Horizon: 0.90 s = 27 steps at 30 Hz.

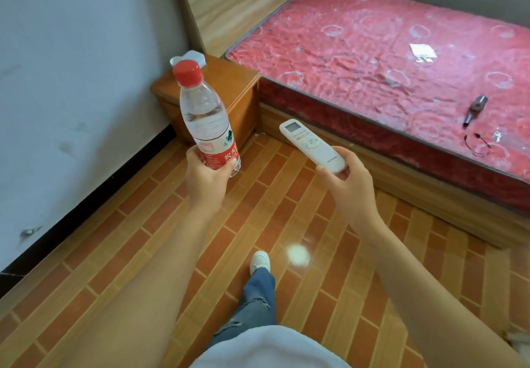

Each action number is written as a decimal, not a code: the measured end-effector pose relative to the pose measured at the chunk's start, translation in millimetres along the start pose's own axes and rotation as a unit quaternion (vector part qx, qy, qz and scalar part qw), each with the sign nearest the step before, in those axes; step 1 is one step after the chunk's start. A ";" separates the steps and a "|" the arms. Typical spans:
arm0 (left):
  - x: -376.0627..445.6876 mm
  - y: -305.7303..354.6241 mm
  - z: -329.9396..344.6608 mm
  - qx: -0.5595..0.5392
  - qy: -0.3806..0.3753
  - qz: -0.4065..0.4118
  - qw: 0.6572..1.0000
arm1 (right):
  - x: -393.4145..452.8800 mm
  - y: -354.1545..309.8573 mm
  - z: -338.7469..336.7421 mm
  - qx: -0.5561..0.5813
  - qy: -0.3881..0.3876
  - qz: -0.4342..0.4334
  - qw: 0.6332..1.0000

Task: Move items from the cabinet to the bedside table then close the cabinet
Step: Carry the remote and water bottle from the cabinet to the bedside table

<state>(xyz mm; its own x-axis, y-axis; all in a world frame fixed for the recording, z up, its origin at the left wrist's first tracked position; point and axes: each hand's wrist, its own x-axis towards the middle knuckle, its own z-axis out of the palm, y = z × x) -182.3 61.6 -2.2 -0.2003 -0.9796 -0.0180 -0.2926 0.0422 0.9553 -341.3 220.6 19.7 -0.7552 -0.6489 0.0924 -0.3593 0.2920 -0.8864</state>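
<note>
In carry: my left hand (pixel 208 176) grips bottle (pixel 208 120), right hand (pixel 348 179) pinches remote (pixel 312 145); next, set both on bedside tabletop (pixel 229 76).

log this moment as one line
left hand holds water bottle | right hand holds remote | bedside table ahead | nothing placed yet

The bottle (pixel 207 118) hides part of the white thing (pixel 191 58) on the bedside table (pixel 229 80), so what it is cannot be told. The left hand (pixel 208 179) covers the bottle's base. The right hand (pixel 348 182) hides the remote's (pixel 312 145) lower end. The bed (pixel 387 60) runs off the right edge. Its small dark things (pixel 474 110) are too small to name.
</note>
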 end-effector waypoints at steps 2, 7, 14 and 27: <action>34.4 3.2 12.5 -0.003 0.000 0.005 1.000 | 33.5 -3.4 9.9 -0.003 0.006 -0.002 1.000; 115.8 16.5 42.4 -0.009 -0.006 0.012 1.000 | 111.9 -15.0 32.5 -0.004 0.026 0.008 1.000; 204.7 30.3 76.4 -0.008 -0.017 0.021 1.000 | 200.3 -22.5 52.5 -0.006 0.045 0.017 0.999; 374.0 48.3 153.8 0.003 0.058 -0.004 0.998 | 413.6 -12.4 99.0 0.002 -0.010 0.022 1.000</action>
<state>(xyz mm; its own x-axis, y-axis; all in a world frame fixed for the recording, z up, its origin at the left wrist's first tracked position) -415.2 -272.4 -8.2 -0.0893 -0.9960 0.0084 -0.2990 0.0348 0.9536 -594.9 -120.9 24.0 -0.7591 -0.6495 0.0431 -0.3227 0.3180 -0.8915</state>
